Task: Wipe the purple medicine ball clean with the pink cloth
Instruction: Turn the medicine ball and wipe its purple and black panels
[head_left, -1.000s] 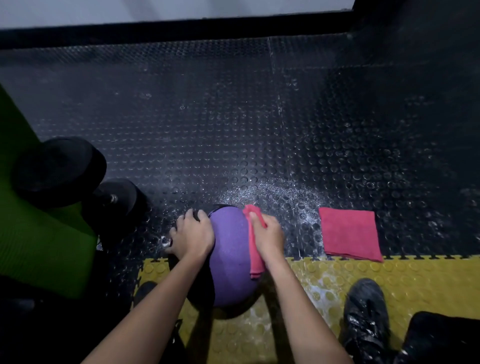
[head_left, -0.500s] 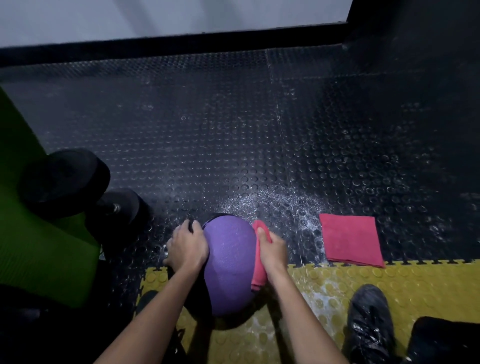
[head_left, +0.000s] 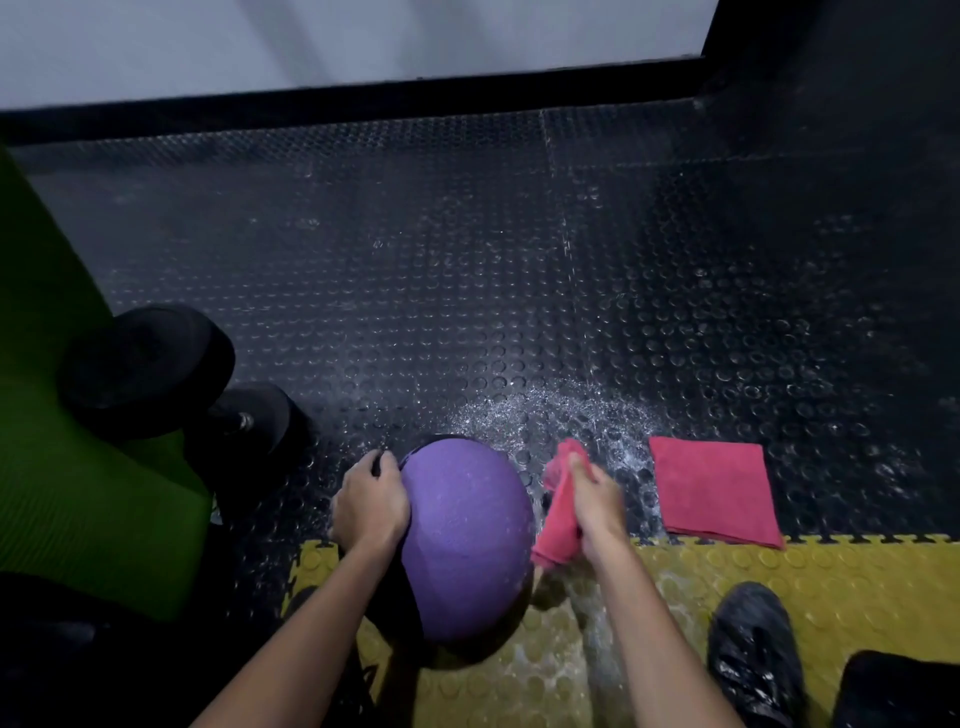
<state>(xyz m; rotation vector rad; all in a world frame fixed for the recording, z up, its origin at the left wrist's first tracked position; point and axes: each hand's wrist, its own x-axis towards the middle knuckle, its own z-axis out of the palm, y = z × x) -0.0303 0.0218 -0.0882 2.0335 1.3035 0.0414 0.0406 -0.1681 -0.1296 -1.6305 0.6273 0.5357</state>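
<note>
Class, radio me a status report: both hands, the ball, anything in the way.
Left hand holds left side of round purple medicine ball. Right hand grips bunched pink cloth at ball's right edge. Folded pink cloth on floor, clear of work.

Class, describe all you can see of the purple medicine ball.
The purple medicine ball is round, matte and finely grained, with a black section along its left side. It sits where the black studded floor meets the yellow mat. The left hand holds its left side; the pink cloth in the right hand hangs just beside its right edge.
</note>
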